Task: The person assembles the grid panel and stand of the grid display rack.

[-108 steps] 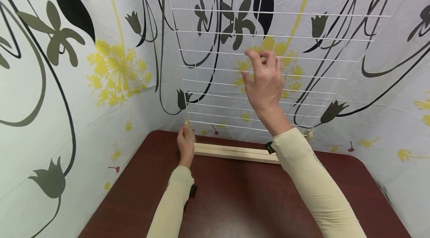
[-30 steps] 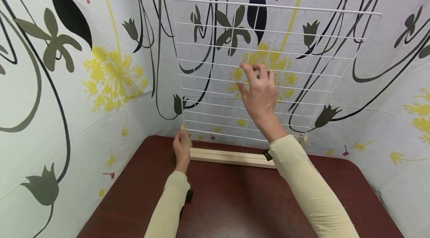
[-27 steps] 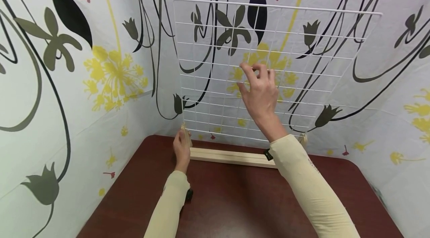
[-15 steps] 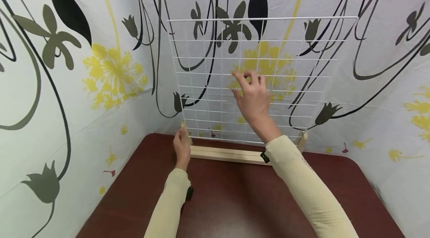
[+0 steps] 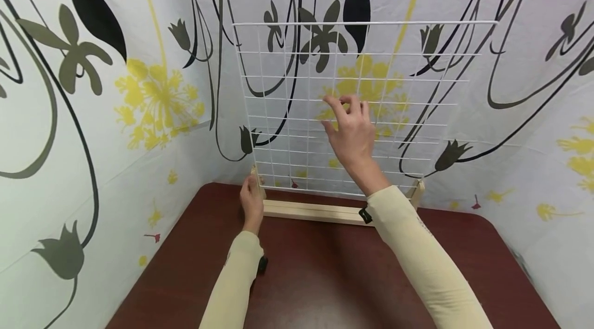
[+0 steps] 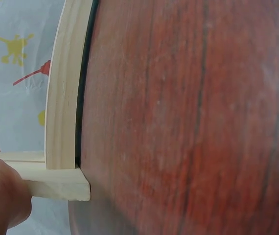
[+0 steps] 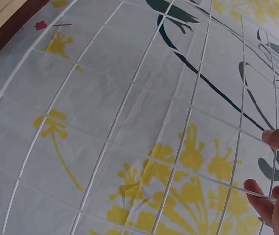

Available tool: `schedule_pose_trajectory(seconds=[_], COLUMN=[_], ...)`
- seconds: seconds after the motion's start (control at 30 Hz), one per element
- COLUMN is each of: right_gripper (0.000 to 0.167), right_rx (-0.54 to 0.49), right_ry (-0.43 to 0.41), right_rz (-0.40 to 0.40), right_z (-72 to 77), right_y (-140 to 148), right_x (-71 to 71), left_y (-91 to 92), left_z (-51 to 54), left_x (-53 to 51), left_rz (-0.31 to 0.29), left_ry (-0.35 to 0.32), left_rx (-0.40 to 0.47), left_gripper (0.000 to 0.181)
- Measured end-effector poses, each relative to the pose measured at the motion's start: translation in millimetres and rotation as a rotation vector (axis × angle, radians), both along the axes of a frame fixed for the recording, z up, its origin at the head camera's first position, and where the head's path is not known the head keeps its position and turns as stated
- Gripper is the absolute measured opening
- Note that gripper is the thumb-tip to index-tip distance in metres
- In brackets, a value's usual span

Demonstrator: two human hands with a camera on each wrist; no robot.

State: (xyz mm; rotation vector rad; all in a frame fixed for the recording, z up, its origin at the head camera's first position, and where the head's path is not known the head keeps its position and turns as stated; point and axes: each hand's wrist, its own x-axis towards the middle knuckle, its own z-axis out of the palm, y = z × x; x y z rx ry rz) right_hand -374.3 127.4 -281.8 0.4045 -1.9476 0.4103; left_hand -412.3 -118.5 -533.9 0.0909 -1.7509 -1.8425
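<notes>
A white wire grid panel (image 5: 371, 23) stands nearly upright at the back of the table, its lower edge between two wooden end pieces. My right hand (image 5: 353, 135) holds the grid near its middle; in the right wrist view its fingers (image 7: 257, 192) reach past the wires. At the lower left, my left hand (image 5: 252, 200) grips the left wooden end piece (image 6: 61, 185). A pale wooden bar (image 5: 315, 211) runs from that piece along the table. The right end piece (image 5: 417, 194) shows partly behind the right sleeve. Whether the grid sits in slots I cannot tell.
The dark red-brown tabletop (image 5: 315, 277) has rounded back corners. White sheeting (image 5: 181, 112) with a flower print hangs close behind and at both sides.
The grid's top edge has come down in view and tilted back towards the sheeting, the right hand moving with it. In the last half second it barely moves. My left hand keeps its grip.
</notes>
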Motion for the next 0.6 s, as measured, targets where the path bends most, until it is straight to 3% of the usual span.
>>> schedule_pose_trajectory(seconds=[0.27, 0.47, 0.6], right_gripper=[0.052, 0.056, 0.058], right_rx=[-0.002, 0.001, 0.003], right_ry=[0.017, 0.006, -0.023], right_rz=[0.020, 0.071, 0.108], right_z=[-2.2, -0.8, -1.2], right_y=[2, 7, 10], right_x=[3.0, 1.9, 2.6], left_y=[-5.7, -9.8, -8.9], left_z=[4.2, 11.5, 29.3], left_x=[10.7, 12.0, 7.8], left_rz=[-0.070, -0.062, -0.060], left_ry=[-0.051, -0.070, 0.020], left_rx=[-0.035, -0.091, -0.111], left_gripper=[0.053, 0.058, 0.055])
